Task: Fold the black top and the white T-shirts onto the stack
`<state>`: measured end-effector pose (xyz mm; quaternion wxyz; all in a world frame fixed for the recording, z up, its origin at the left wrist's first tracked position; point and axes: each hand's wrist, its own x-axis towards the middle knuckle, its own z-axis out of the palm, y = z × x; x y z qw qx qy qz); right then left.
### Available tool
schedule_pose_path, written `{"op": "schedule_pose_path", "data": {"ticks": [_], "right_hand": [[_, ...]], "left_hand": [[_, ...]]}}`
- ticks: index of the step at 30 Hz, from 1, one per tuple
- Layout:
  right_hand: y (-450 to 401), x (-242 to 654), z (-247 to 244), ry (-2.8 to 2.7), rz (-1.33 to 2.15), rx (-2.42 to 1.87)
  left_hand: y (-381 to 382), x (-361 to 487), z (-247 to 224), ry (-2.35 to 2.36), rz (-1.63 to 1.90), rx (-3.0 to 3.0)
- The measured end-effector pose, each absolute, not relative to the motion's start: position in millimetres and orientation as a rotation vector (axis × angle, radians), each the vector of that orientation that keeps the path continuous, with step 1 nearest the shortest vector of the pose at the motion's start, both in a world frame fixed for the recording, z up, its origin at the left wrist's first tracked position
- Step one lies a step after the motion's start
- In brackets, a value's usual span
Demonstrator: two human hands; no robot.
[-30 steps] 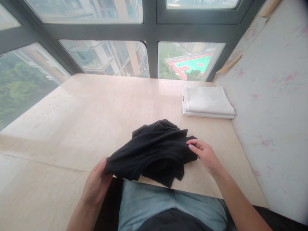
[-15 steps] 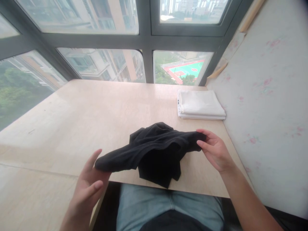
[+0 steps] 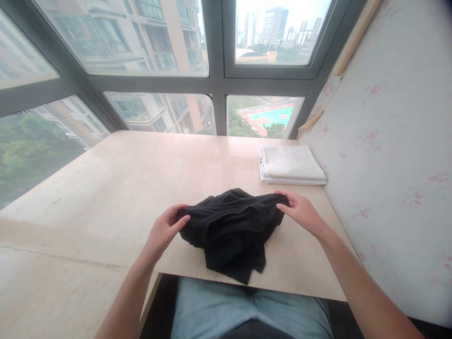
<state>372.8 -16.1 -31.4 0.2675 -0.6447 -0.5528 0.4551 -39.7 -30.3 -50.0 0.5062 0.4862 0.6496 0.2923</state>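
A crumpled black garment (image 3: 233, 230) lies bunched near the front edge of the light wooden surface; its exact kind is hard to make out in the folds. My left hand (image 3: 167, 228) pinches its left end between thumb and fingers. At the opposite end, my right hand (image 3: 298, 209) grips the upper right corner the same way. Between the hands the cloth sags in loose folds, and one flap hangs down toward the edge nearest me.
Folded white cloths (image 3: 291, 165) are stacked at the back right, close to the flower-patterned wall (image 3: 391, 165). Grey-framed windows (image 3: 158, 84) border the wooden surface (image 3: 116, 188) at the back and left. A seam crosses the surface at the lower left.
My left hand was open under the garment's left end; it has moved right and up and closed on the cloth. My right hand has shifted slightly left, still gripping. The view has tilted up.
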Motion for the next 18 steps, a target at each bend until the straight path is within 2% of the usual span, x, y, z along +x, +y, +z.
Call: {"op": "schedule_pose_path", "data": {"ticks": [7,18], "right_hand": [[-24,376,-48,-1.669,1.299,-1.762],[-30,382,-50,-1.766,1.565,-1.676]], "left_hand": [[-38,-39,-52,1.474,0.526,1.256],[-37,-50,-65,1.397,0.522,1.167]]}}
